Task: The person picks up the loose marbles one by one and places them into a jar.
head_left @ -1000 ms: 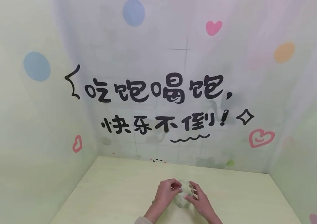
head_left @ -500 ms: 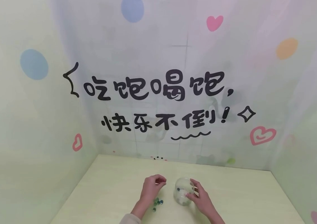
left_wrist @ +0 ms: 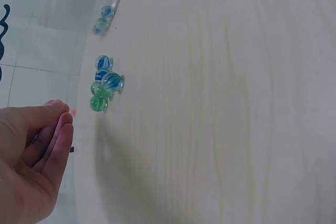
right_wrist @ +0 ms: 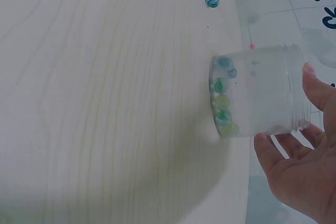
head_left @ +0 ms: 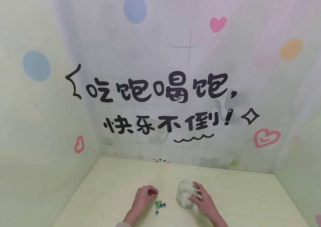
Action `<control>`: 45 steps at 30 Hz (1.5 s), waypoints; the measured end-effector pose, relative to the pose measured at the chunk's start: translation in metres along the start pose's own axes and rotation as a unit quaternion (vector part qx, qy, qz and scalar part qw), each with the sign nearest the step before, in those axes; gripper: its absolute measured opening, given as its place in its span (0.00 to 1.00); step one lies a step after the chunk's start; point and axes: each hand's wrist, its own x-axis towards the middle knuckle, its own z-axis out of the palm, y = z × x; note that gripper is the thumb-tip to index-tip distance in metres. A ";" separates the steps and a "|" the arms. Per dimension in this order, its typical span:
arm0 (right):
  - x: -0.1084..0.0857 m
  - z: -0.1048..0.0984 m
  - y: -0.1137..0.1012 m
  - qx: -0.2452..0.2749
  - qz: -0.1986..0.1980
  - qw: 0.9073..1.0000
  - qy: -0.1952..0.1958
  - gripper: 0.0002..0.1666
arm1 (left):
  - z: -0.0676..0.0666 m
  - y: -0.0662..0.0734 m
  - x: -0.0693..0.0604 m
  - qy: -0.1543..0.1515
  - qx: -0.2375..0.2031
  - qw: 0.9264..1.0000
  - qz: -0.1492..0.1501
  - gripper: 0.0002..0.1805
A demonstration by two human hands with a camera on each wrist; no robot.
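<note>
A clear jar stands upright on the table, with several blue, green and yellowish marbles at its bottom in the right wrist view. My right hand holds it from the right side, thumb and fingers near the rim. To the left of the jar, several loose green and blue glass marbles lie in a small cluster. Just above and left of them hovers my left hand. Its thumb and fingertips come close together in the left wrist view, and nothing shows between them.
The pale wood-grain table has curtain-like printed walls at the back and both sides. Black lettering and coloured dots and hearts decorate the back wall.
My left hand has moved from the jar's mouth leftward to the loose marbles. A dark marble seen at the jar half a second ago no longer shows there. The right hand keeps holding the jar.
</note>
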 end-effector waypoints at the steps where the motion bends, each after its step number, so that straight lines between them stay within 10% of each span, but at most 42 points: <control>1: 0.000 0.000 0.000 0.000 0.000 1.000 0.000 0.38 | 0.000 -0.001 -0.001 -0.005 -0.002 1.000 -0.001 0.05; 27: 0.004 -0.003 0.010 -0.008 0.015 1.000 -0.026 0.39 | 0.010 -0.020 -0.005 -0.076 0.004 0.997 0.001 0.09; 45: 0.003 0.003 0.007 -0.010 -0.020 1.000 -0.008 0.38 | 0.009 -0.021 -0.007 -0.053 0.066 0.995 0.043 0.08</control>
